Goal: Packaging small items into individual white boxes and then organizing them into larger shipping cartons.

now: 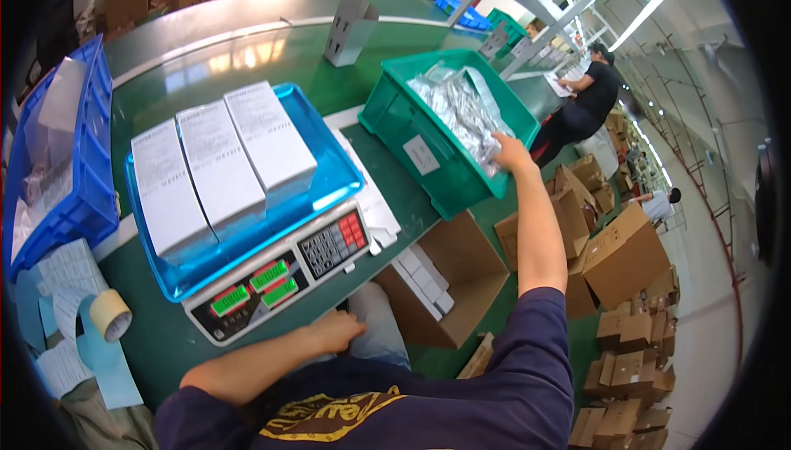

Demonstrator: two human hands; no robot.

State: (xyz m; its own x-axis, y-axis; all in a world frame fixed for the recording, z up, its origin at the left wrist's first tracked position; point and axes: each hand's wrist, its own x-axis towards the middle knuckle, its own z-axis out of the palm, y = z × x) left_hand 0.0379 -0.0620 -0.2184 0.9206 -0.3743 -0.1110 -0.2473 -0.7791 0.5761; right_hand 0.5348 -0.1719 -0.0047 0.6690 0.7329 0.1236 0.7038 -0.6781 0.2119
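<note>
My right arm is stretched out to a green plastic bin (387,104) that holds clear, silvery plastic packets (453,108). My right hand (512,155) is at the bin's right side, its fingers bent onto a packet; the fingertips are partly hidden. My left hand (336,331) rests low by my thigh, below the scale, with its fingers curled in and nothing visible in them. Left of the bin stands a weighing scale (280,273) with a lit green display. Three white boxes (218,166) lie side by side on its blue tray (334,171).
An open cardboard carton (474,273) with small white boxes inside stands below the table edge. At the left are a blue bin (91,170), a tape roll (110,316) and papers. An upright white box (350,34) stands behind the scale. A person (589,96) works farther off.
</note>
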